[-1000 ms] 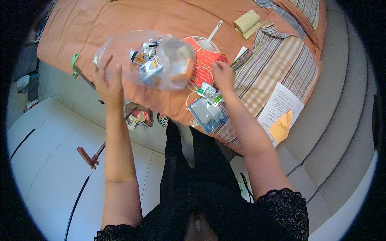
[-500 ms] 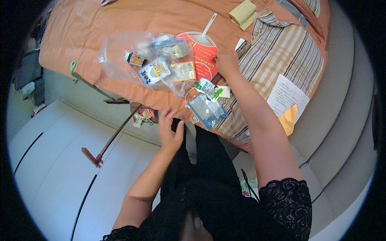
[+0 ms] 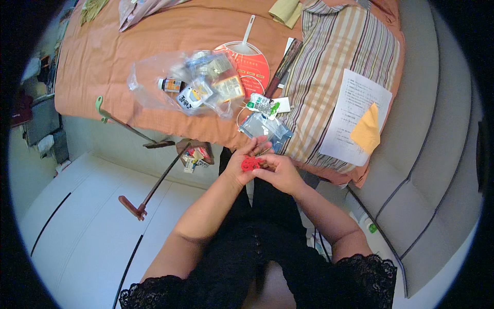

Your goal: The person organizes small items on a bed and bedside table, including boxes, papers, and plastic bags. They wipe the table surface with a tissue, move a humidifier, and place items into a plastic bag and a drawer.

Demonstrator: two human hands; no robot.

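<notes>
Close to the bed's front edge my hands meet in front of me. A small red openwork piece (image 3: 250, 164) lies against the palm of my left hand (image 3: 237, 160), whose fingers reach outward. My right hand (image 3: 279, 171) has its thumb and fingers pinched on the piece's right side. Its exact kind is too small to tell. Just beyond my fingers are a clear zip pouch with blue edging (image 3: 267, 130) and a white and green packet (image 3: 264, 104). A dark folded fan (image 3: 284, 68) lies farther up, beside a red round fan with a white handle (image 3: 252, 64).
A clear plastic bag (image 3: 149, 85) holds a small dark bottle (image 3: 171, 85) and several packets. On the striped pillow (image 3: 329, 62) rest a written sheet (image 3: 355, 98) and an orange-yellow piece (image 3: 367, 129). A walking stick (image 3: 159, 183) and a green-ended rod (image 3: 121, 117) stand at the left.
My right hand has come back from beside the fans to meet my left hand at the bed edge. The red piece now shows between them, and the dark folded fan is uncovered.
</notes>
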